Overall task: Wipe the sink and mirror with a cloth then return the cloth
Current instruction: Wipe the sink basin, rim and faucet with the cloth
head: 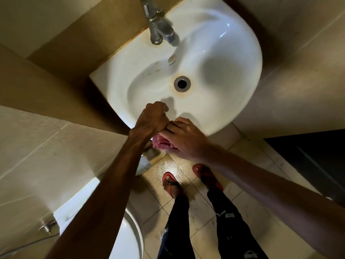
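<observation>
A white wall-mounted sink (220, 58) fills the upper middle of the head view, with a metal drain (182, 83) ringed by a rust stain. Just over its near rim, both my hands meet on a bunched pink-red cloth (162, 143). My left hand (152, 119) is a fist gripping the cloth's upper end. My right hand (183, 136) curls round the lower part, and most of the cloth is hidden under it. No mirror is in view.
A chrome tap (158, 25) stands at the sink's back edge. A white toilet (128, 238) sits at the lower left against the tiled wall. My feet in red sandals (170, 182) stand on the tiled floor below the sink. A dark doorway (308, 152) lies to the right.
</observation>
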Demonstrator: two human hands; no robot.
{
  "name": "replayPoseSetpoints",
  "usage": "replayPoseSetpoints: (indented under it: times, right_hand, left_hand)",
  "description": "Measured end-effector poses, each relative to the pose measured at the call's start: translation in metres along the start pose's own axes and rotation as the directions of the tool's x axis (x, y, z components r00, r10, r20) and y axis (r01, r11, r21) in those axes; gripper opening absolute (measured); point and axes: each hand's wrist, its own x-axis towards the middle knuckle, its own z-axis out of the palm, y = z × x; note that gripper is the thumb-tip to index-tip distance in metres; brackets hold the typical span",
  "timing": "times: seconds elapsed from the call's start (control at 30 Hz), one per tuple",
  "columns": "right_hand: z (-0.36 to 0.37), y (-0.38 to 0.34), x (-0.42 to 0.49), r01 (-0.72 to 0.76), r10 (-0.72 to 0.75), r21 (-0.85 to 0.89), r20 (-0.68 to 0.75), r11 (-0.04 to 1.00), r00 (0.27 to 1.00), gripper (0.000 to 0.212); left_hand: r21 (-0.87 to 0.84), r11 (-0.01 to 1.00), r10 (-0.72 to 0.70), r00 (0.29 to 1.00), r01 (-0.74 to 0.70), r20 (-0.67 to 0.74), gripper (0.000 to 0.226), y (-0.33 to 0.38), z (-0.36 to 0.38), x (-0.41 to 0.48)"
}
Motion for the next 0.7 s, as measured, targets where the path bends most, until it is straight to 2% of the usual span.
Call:
replayPoseSetpoints:
  times: [0.13, 0.23, 0.3, 0.4, 0.5, 0.6, 0.7]
  right_hand:
    - [-0.005, 0.011, -0.01, 0.076, -0.076, -0.002, -0.065, 0.997, 0.995, 0.077]
    - [-0.013, 0.043, -0.034, 0.169, -0.179, -0.08, -0.141, 0.982, 0.974, 0.067]
    - [-0.023, 0.07, -0.05, 0.177, -0.191, -0.108, -0.135, 0.978, 0.972, 0.066]
    - [-0.044, 0.088, -0.061, 0.129, -0.129, -0.025, 0.012, 0.991, 0.992, 0.074]
    - [-0.06, 0.073, -0.058, 0.037, -0.025, -0.079, 0.148, 0.996, 0.989, 0.073]
    - [-0.071, 0.055, -0.066, -0.027, 0.041, -0.12, 0.113, 0.992, 0.993, 0.065]
    - [-0.069, 0.051, -0.066, -0.09, 0.093, -0.031, 0.12, 0.995, 0.988, 0.052]
  left_hand:
    - [0.127, 0.991, -0.066, 0.99, 0.05, 0.122, 0.059, 0.01, -0.002, 0.005]
    - [0.193, 0.979, -0.088, 0.986, 0.059, 0.142, 0.043, 0.018, -0.002, 0.007]
    - [0.209, 0.977, -0.06, 0.987, 0.028, 0.148, 0.051, 0.021, -0.001, 0.007]
    - [0.235, 0.972, -0.027, 0.991, -0.004, 0.128, 0.038, 0.026, 0.001, 0.006]
    - [0.244, 0.97, -0.034, 0.991, 0.002, 0.128, 0.036, 0.03, 0.0, 0.006]
    - [0.236, 0.972, -0.034, 0.99, 0.001, 0.136, 0.039, 0.027, -0.002, 0.009]
    - [0.204, 0.979, -0.03, 0.992, 0.004, 0.125, 0.043, 0.026, -0.008, 0.011]
